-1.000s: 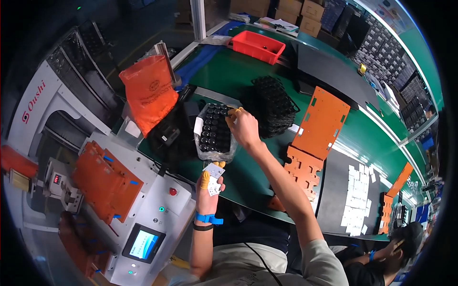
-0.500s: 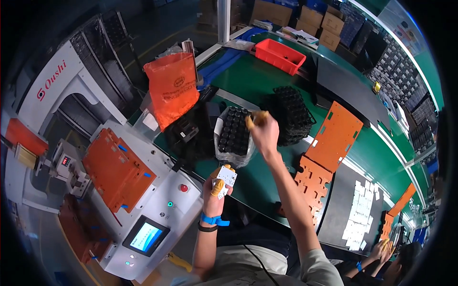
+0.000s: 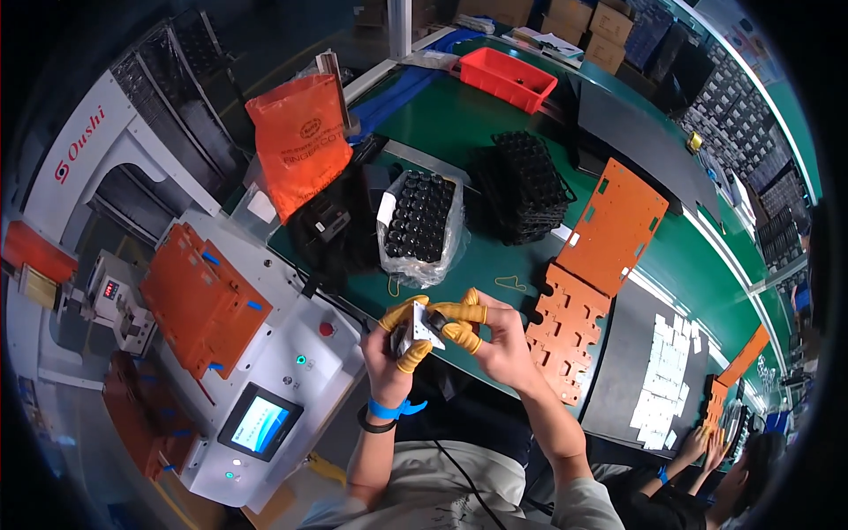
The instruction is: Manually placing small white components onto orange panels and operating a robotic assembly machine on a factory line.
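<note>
My left hand (image 3: 387,355), yellow finger cots on its fingertips and a blue strap at the wrist, grips a small white circuit board (image 3: 426,330), which is tilted. A small black round part (image 3: 436,321) is pinched in the yellow-cotted fingers of my right hand (image 3: 496,339), close against the board's face. Whether the two touch, I cannot tell. Just beyond my hands, a plastic-wrapped pack of black round parts (image 3: 422,217) lies on the green table.
On the left stands a white machine with a touchscreen (image 3: 261,422) and an orange fixture (image 3: 201,300). An orange bag (image 3: 302,146) is behind it. Black trays (image 3: 528,190) are stacked beyond my right hand, near orange plates (image 3: 616,228). White boards (image 3: 664,380) cover a black mat; a co-worker's hands (image 3: 707,446) are lower right.
My right hand has come back from the pack to my left hand, and a black round part now shows in its fingers. The board in my left hand has turned more edge-on.
</note>
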`<state>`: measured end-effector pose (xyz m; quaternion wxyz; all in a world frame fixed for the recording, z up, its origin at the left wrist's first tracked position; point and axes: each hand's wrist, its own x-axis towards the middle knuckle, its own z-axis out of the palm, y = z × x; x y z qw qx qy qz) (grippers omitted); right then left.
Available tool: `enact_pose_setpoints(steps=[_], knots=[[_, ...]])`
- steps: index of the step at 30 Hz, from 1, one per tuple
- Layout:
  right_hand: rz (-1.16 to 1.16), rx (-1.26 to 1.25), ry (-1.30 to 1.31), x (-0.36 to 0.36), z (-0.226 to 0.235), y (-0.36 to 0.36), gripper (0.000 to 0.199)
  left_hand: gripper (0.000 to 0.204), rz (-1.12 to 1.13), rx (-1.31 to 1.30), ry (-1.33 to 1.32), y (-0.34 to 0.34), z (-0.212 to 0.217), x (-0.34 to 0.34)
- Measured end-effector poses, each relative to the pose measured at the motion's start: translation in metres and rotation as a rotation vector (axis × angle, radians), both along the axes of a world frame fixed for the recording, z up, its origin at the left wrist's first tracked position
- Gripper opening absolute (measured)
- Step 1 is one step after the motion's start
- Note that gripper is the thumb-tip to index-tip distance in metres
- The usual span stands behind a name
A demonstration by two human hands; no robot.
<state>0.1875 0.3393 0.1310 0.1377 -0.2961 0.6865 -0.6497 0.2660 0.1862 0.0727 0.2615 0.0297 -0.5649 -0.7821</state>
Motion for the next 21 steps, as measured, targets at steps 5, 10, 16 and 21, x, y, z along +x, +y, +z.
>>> enact_pose_setpoints(steps=[5, 10, 16, 21], knots=[[0.017, 0.172, 0.151, 0.003, 0.014, 0.012, 0.027, 0.055, 0.134, -0.252, 0.053, 0.004, 0.005, -0.002], [0.020, 0.108, 0.206, 0.006, 0.012, 0.018, 0.029, 0.056, 0.193, -0.346, 0.092, 0.009, 0.005, -0.001], [0.006, 0.189, 0.511, 0.005, 0.009, 0.026, 0.029, 0.056, 0.143, -0.302, 0.028, 0.014, 0.003, 0.000], [0.024, 0.269, 0.553, 0.006, 0.004, 0.037, 0.025, 0.056, -0.037, -0.080, -0.051, 0.016, -0.003, 0.001]])
